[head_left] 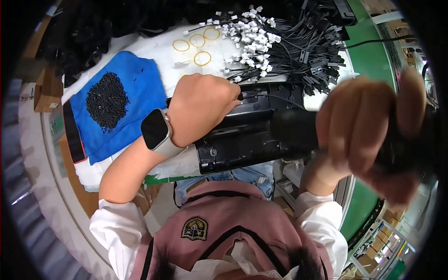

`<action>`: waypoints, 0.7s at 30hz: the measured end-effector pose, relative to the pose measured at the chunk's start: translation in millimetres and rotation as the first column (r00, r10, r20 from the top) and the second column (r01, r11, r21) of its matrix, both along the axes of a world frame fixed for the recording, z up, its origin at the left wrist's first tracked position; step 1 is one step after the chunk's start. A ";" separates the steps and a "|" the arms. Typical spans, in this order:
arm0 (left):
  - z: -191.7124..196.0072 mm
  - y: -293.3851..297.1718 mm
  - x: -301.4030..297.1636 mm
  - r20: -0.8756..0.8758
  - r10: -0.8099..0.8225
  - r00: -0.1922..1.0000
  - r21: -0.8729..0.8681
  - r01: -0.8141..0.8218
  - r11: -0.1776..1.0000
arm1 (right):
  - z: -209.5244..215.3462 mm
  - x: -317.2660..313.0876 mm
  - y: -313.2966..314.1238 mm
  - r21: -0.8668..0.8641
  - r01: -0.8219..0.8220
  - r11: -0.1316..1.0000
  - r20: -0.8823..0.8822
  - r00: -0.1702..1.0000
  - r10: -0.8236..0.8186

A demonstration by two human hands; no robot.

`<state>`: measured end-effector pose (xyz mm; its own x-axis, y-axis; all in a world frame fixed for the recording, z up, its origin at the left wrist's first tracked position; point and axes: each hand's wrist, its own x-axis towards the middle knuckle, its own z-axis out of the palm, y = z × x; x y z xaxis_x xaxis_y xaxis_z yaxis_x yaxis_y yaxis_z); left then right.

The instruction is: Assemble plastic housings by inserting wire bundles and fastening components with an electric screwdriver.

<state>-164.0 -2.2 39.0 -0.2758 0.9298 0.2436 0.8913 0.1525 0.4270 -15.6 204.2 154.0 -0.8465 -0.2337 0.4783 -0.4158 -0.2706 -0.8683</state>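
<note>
My left hand (205, 105), with a watch (156, 129) on its wrist, hangs over the far half of a black plastic housing (254, 151). Its fingers are closed in a pinch, and a tiny dark bit shows at their tips; what it is I cannot make out. A thin black cable (275, 97) runs inside the housing. To the right, my right hand (359, 123) is raised close to the camera and smeared by motion. Its fingers wrap round a thick black handheld tool (403, 149), too blurred for me to tell its kind.
A blue cloth (140, 86) at the left bears a heap of small black screws (107, 100). Several yellow rubber bands (202, 58) lie on the white sheet beyond. A large bundle of black cables (298, 49) with white connectors (252, 39) fills the back right. The green bench (371, 60) continues rightward.
</note>
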 end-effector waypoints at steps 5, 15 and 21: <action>3.0 -5.7 -6.1 0.015 0.007 1.000 -0.042 -0.006 0.999 | -14.4 -46.9 -35.6 0.015 0.123 0.992 0.122 0.985 -0.124; 2.1 -6.6 -10.8 0.061 0.000 0.998 -0.064 0.003 0.998 | -20.7 -73.4 -58.9 0.114 0.381 0.917 0.275 0.875 -0.398; 1.6 -6.5 -9.6 0.059 0.008 0.998 -0.070 -0.004 0.998 | -17.1 -75.7 -69.7 0.169 0.514 0.841 0.317 0.780 -0.540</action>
